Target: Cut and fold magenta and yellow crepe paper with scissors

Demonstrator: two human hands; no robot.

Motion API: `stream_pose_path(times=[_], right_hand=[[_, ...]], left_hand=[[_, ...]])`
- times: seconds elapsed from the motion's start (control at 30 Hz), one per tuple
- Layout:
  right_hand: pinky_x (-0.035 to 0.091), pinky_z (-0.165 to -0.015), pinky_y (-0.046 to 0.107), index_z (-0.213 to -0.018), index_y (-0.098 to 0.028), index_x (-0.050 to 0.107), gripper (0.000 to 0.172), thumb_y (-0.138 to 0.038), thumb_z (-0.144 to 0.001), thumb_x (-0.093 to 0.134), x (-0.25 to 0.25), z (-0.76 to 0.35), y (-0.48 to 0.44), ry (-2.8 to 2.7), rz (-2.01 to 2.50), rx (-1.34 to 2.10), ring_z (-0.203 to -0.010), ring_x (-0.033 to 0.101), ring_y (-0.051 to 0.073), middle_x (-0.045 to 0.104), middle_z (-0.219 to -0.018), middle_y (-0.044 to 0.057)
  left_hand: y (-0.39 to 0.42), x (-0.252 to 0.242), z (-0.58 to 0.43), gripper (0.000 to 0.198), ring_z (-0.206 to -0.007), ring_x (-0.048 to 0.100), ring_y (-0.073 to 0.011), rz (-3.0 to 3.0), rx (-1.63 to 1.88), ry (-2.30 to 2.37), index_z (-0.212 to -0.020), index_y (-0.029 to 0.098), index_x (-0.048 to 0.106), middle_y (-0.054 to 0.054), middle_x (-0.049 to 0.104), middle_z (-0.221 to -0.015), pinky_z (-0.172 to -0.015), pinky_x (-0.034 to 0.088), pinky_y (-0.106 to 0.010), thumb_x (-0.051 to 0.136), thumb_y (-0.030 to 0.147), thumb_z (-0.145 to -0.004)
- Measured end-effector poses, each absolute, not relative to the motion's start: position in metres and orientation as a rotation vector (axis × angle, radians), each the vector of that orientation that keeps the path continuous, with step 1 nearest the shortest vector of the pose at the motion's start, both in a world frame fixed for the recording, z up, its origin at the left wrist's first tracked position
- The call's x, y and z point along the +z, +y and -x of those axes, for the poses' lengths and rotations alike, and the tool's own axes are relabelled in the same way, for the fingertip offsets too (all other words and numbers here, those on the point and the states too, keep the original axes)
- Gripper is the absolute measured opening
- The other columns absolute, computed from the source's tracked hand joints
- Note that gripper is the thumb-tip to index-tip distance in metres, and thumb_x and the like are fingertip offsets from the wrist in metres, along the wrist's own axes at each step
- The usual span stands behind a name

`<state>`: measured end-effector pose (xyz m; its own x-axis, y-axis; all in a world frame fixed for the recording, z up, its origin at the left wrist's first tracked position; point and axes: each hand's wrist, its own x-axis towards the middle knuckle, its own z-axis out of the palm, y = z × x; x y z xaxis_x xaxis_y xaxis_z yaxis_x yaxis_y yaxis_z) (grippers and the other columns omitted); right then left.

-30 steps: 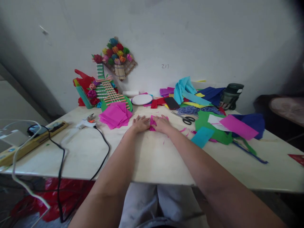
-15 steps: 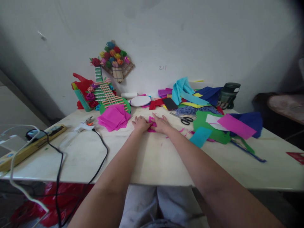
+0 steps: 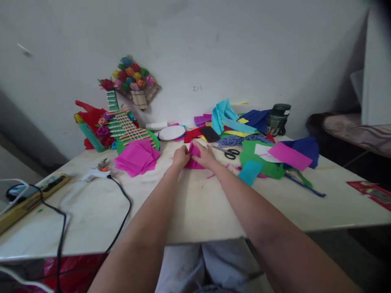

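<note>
Between my hands, at the middle of the table, a sheet of magenta paper (image 3: 194, 163) is partly lifted and bent, its lower part on the tabletop. My left hand (image 3: 181, 157) pinches its left edge with curled fingers. At its right side, my right hand (image 3: 205, 155) grips the paper between thumb and fingers. The fingers partly cover the sheet. A loose stack of magenta paper squares (image 3: 137, 157) lies left of my left hand. Black-handled scissors (image 3: 231, 154) rest just right of my right hand.
A glue gun (image 3: 97, 173) with a black cord and a yellow power strip (image 3: 56, 184) sit at left. Stick-and-flower crafts (image 3: 122, 126) stand behind the stack. Coloured paper, a phone (image 3: 209, 133), blue yarn (image 3: 233, 141), green sheets (image 3: 261, 162) and a dark bottle (image 3: 278, 119) occupy the right.
The magenta sheet was pressed flat under both hands; now part of it is raised between them. My left fingers have curled in. The whole view has turned slightly right.
</note>
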<state>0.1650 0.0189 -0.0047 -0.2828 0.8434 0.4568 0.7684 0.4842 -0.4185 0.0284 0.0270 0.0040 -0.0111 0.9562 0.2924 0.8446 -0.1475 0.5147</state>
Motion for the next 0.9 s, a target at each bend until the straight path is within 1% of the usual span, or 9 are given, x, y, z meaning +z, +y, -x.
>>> stream_pose_path(times=[0.1,0.2,0.27,0.47,0.57,0.63,0.77,0.83,0.9], right_hand=[[0.025,-0.102,0.040,-0.134,-0.019,0.031,0.059,-0.030,-0.078,0.047,-0.003,-0.179,0.027,-1.851,1.367,0.198,-0.120,0.042,0.020,0.045,-0.132,0.010],[0.033,-0.097,0.040,-0.133,-0.018,0.034,0.056,-0.032,-0.080,0.045,-0.006,-0.193,0.037,-1.720,1.389,0.266,-0.116,0.047,0.021,0.049,-0.127,0.012],[0.034,-0.095,0.042,-0.133,-0.019,0.035,0.055,-0.034,-0.081,0.045,-0.008,-0.198,0.042,-1.695,1.385,0.290,-0.113,0.049,0.023,0.051,-0.126,0.012],[0.036,-0.095,0.035,-0.126,-0.018,0.045,0.055,-0.043,-0.077,0.051,-0.002,-0.196,0.039,-1.726,1.314,0.447,-0.115,0.048,0.020,0.051,-0.126,0.009],[0.033,-0.097,0.035,-0.125,-0.019,0.046,0.056,-0.047,-0.076,0.052,0.005,-0.195,0.035,-1.796,1.260,0.489,-0.119,0.043,0.019,0.048,-0.129,0.009],[0.033,-0.097,0.034,-0.124,-0.019,0.047,0.056,-0.046,-0.075,0.054,0.009,-0.195,0.033,-1.829,1.195,0.520,-0.119,0.044,0.019,0.049,-0.128,0.008],[0.039,-0.087,0.029,-0.113,-0.017,0.055,0.052,-0.042,-0.067,0.062,0.012,-0.197,0.032,-1.846,1.048,0.616,-0.104,0.053,0.017,0.059,-0.112,0.006],[0.041,-0.078,0.027,-0.098,-0.016,0.062,0.044,-0.043,-0.063,0.064,0.012,-0.198,0.031,-1.824,1.022,0.631,-0.091,0.056,0.017,0.063,-0.096,0.003],[0.040,-0.068,0.025,-0.078,-0.014,0.063,0.036,-0.046,-0.061,0.063,0.013,-0.198,0.031,-1.778,1.008,0.639,-0.075,0.054,0.015,0.060,-0.076,0.000]], left_hand=[[0.036,-0.004,-0.024,0.015,-0.067,0.056,-0.0163,-1.834,1.087,1.792,-0.069,0.018,0.052,-0.004,0.061,-0.068,-0.057,0.039,-0.024,0.062,0.029,-0.066],[0.034,-0.011,-0.022,0.024,-0.061,0.055,-0.0138,-1.650,1.195,1.674,-0.074,0.017,0.053,-0.001,0.059,-0.062,-0.051,0.037,-0.022,0.067,0.032,-0.062],[0.028,-0.012,-0.021,0.028,-0.056,0.053,-0.0126,-1.589,1.212,1.556,-0.077,0.017,0.055,0.000,0.057,-0.058,-0.048,0.035,-0.021,0.069,0.034,-0.060],[0.014,-0.008,-0.023,0.028,-0.042,0.037,-0.0067,-1.553,1.193,1.283,-0.059,0.017,0.050,0.006,0.044,-0.044,-0.041,0.025,-0.019,0.068,0.038,-0.057],[0.013,-0.007,-0.024,0.030,-0.042,0.038,-0.0065,-1.544,1.182,1.167,-0.061,0.017,0.049,0.006,0.046,-0.045,-0.041,0.025,-0.019,0.068,0.039,-0.056],[0.012,-0.004,-0.025,0.031,-0.043,0.039,-0.0070,-1.564,1.166,1.112,-0.062,0.017,0.050,0.005,0.047,-0.048,-0.042,0.027,-0.020,0.068,0.040,-0.056],[0.009,0.003,-0.027,0.028,-0.046,0.042,-0.0070,-1.657,1.185,1.006,-0.065,0.017,0.049,0.004,0.049,-0.052,-0.045,0.030,-0.019,0.066,0.038,-0.059],[0.007,0.006,-0.029,0.026,-0.046,0.040,-0.0067,-1.715,1.179,1.034,-0.065,0.017,0.048,0.005,0.045,-0.050,-0.045,0.029,-0.019,0.065,0.037,-0.062],[0.006,0.008,-0.030,0.024,-0.045,0.040,-0.0069,-1.755,1.170,1.101,-0.066,0.017,0.047,0.006,0.044,-0.049,-0.044,0.029,-0.019,0.063,0.035,-0.064]])
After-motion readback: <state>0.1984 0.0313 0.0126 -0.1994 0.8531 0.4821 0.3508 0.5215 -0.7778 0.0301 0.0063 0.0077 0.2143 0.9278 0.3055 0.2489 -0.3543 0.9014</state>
